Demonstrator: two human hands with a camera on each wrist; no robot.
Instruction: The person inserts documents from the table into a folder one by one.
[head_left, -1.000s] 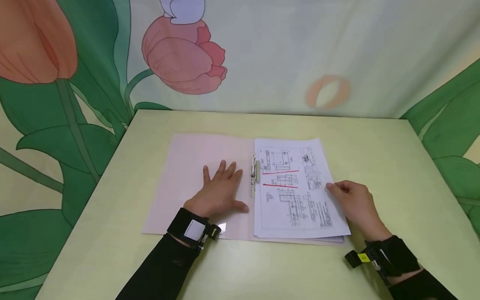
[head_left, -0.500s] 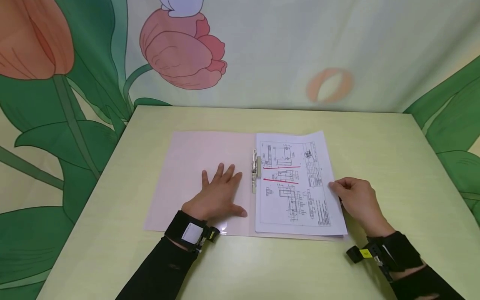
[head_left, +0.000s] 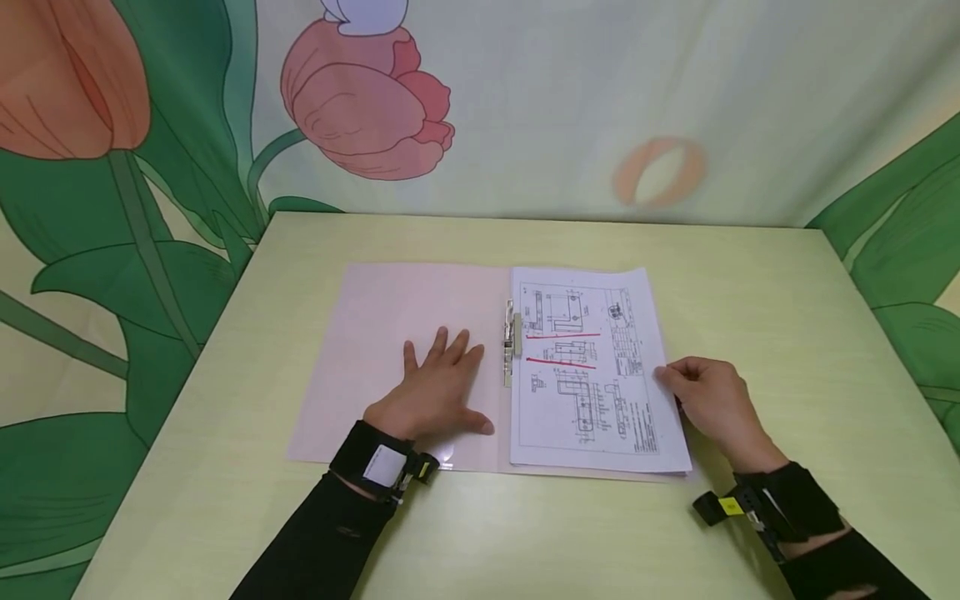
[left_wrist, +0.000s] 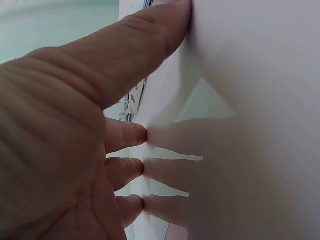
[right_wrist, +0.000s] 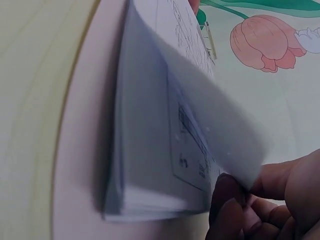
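My left hand [head_left: 438, 387] stays flat, fingers straight, on the open pink folder [head_left: 375, 333] mid-desk, while my right hand [head_left: 708, 400] still pinches the top sheet's [head_left: 588, 367] right edge, which has settled squarer on the stack, so I judge alignment nearly done

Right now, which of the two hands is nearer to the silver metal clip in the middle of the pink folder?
Left. The left hand lies flat on the pink folder's open cover, just beside the silver metal clip. The right hand pinches the printed sheets at their far edge.
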